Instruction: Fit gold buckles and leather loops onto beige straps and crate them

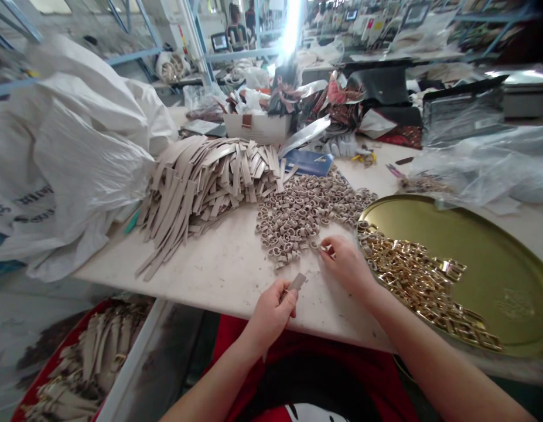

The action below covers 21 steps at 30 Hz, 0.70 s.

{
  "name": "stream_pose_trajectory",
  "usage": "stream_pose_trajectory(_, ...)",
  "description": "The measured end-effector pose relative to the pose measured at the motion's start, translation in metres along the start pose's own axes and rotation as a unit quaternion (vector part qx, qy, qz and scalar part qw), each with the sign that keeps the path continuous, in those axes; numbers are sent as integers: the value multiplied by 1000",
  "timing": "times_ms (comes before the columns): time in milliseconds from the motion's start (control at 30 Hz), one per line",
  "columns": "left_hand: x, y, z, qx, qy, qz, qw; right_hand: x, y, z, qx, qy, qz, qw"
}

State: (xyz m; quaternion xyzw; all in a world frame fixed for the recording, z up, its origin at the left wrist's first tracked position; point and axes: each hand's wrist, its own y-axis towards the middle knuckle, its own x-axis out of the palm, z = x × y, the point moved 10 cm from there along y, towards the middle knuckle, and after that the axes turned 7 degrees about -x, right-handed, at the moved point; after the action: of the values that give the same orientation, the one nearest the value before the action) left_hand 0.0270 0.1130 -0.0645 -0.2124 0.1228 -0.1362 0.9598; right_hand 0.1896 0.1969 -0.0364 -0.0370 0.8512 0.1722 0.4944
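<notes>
The left hand [273,306] is clamping a strap [299,282]; the right hand [344,264] is apparently pinching a loop [323,248] by the pile [293,214], whose crowding is perhaps risking others being dragged along.

From where I stand, the strips [201,181] and loops [293,211] present a matt, leather-like finish, the buckles [407,284] polished metal, the tray [468,252] smooth, glossy metal, the sack [86,135] creased, slightly shiny plastic, and the table [222,269] a smooth, matt surface.
</notes>
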Motion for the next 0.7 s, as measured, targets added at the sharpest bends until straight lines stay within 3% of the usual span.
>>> stream_pose_trajectory(200,0,-4,-4,23,10,28,999,-7,-14,-10,-37,-107,-49,992)
stream_pose_trajectory(300,0,-2,-8,16,-3,32,999,-11,-5,-27,-64,-131,-33,989)
stream_pose_trajectory(533,-4,-4,-6,24,-24,35,999,11,24,-57,-116,-146,-56,981)
stream_pose_trajectory(633,-5,-5,-5,19,-57,29,998,9,15,-58,-132,-103,-57,984)
stream_pose_trajectory(700,-5,-3,-7,-2,-94,24,995,5,1,-56,-123,-5,-50,991)
